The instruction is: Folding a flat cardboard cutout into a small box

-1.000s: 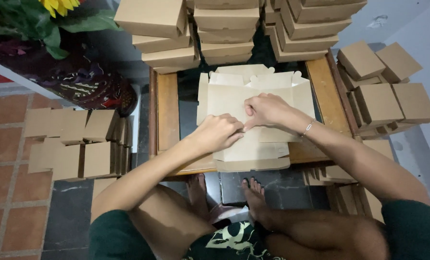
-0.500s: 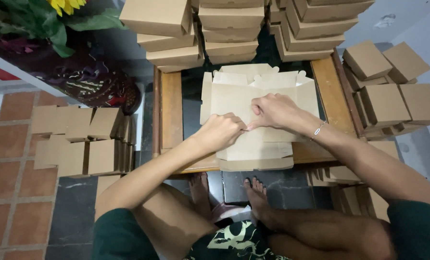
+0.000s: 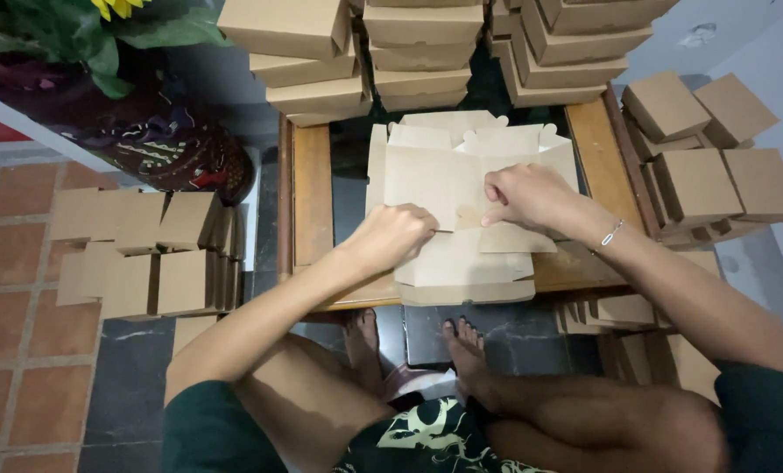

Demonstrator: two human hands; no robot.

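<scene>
1. Filling the upper part of the frame, stacks of folded boxes (image 3: 409, 52) are piled behind a low wooden table (image 3: 311, 184); more finished boxes (image 3: 707, 158) are spread at the right and at the left (image 3: 137, 254), so open room is limited to the table's bare strips at both sides.
2. At frame centre, a flat cardboard box blank (image 3: 448, 175) is laid on the table, its lower flaps hanging over the near edge.
3. The blank is judged light, thin and easily creased; it is best gripped along the scored folds and flap edges, not the middle panel.
4. The left hand (image 3: 391, 236) is curled, fingertips pressed together on a fold line.
5. The right hand (image 3: 532, 193) is bent, fingers pinching a small flap edge.
</scene>
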